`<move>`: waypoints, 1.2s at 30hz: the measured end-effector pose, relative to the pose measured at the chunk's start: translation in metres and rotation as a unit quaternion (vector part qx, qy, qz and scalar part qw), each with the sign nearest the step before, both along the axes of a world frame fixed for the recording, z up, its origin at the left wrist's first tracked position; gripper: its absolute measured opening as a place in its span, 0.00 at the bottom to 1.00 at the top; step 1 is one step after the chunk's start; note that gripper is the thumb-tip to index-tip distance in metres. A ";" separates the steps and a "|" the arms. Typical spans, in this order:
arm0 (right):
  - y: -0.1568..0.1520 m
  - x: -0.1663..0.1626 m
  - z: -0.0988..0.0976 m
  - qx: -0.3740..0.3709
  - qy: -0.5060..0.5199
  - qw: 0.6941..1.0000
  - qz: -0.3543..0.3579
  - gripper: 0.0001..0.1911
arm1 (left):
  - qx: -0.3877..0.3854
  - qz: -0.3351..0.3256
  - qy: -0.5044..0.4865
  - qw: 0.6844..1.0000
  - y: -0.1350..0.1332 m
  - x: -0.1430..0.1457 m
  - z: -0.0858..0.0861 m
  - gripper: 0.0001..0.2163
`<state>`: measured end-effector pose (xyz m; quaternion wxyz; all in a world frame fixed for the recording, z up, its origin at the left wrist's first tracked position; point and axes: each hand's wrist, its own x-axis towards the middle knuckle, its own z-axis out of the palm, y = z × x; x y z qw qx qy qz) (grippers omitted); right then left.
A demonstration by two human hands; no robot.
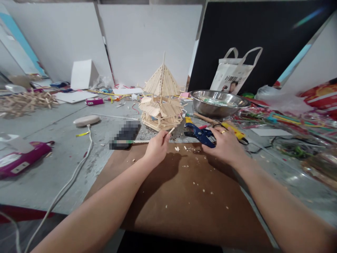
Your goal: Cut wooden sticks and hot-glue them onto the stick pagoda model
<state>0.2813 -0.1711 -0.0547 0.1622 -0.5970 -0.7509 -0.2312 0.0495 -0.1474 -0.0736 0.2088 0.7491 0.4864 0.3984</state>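
My left hand point(157, 146) pinches a thin wooden stick point(172, 130), whose pale end pokes out past the fingertips; the rest is hidden in the fist. My right hand point(226, 144) is closed around the handles of blue-handled cutters point(202, 135). Their dark jaws point left, toward the stick but apart from it. Just beyond both hands stands a model pavilion point(162, 105) built of wooden sticks, with a pointed roof. Small wood offcuts point(177, 149) are scattered on the brown board point(184, 196) beneath my hands.
A dark phone point(125, 134) lies left of my left hand. A steel bowl point(219, 102) and a yellow-handled tool point(233, 130) sit at the right. Further left are a white cable point(76, 172), a purple power strip point(23, 160) and a stick pile point(28, 102). A tote bag point(231, 75) stands behind.
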 end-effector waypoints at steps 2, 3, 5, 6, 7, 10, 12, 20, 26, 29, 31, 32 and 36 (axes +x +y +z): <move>0.000 -0.001 0.000 0.006 0.081 0.997 0.018 0.28 | -0.003 -0.006 -0.002 1.000 0.000 0.000 0.000 0.12; 0.000 -0.001 0.000 0.000 0.139 0.990 0.026 0.27 | -0.004 -0.010 -0.002 1.000 -0.001 0.000 0.000 0.12; -0.001 -0.003 0.003 -0.028 0.295 0.954 0.039 0.25 | -0.005 -0.018 -0.006 1.000 -0.001 0.001 -0.001 0.12; -0.002 -0.003 0.006 -0.048 0.387 0.920 0.046 0.22 | -0.006 -0.022 -0.010 1.000 -0.002 0.001 -0.001 0.12; -0.003 -0.003 0.009 -0.061 0.481 0.873 0.058 0.19 | -0.007 -0.026 -0.015 1.000 -0.002 0.001 -0.001 0.12; -0.004 -0.001 0.020 -0.081 0.707 0.690 0.130 0.12 | -0.009 -0.039 -0.028 0.999 -0.002 0.002 -0.001 0.12; -0.004 0.001 0.024 -0.100 0.771 0.604 0.175 0.12 | -0.011 -0.042 -0.032 0.999 -0.002 0.002 -0.001 0.11; -0.010 -0.013 0.014 -0.085 0.679 0.723 0.095 0.18 | -0.008 -0.062 -0.054 0.997 -0.004 0.004 -0.002 0.11; -0.017 -0.025 0.005 -0.015 0.262 0.962 0.073 0.23 | 0.011 -0.124 -0.073 0.990 -0.009 0.007 -0.003 0.12; -0.016 -0.026 0.001 -0.027 0.181 0.978 0.098 0.25 | 0.016 -0.151 -0.068 0.986 -0.012 0.008 -0.003 0.12; -0.018 -0.028 0.000 -0.030 0.154 0.981 0.112 0.25 | 0.015 -0.169 -0.071 0.983 -0.014 0.009 -0.003 0.12; -0.019 -0.029 0.000 -0.030 0.145 0.982 0.118 0.25 | 0.015 -0.177 -0.076 0.981 -0.014 0.010 -0.003 0.12; -0.024 -0.035 0.001 -0.039 0.115 0.985 0.125 0.24 | 0.027 -0.210 -0.098 0.973 -0.017 0.013 -0.002 0.10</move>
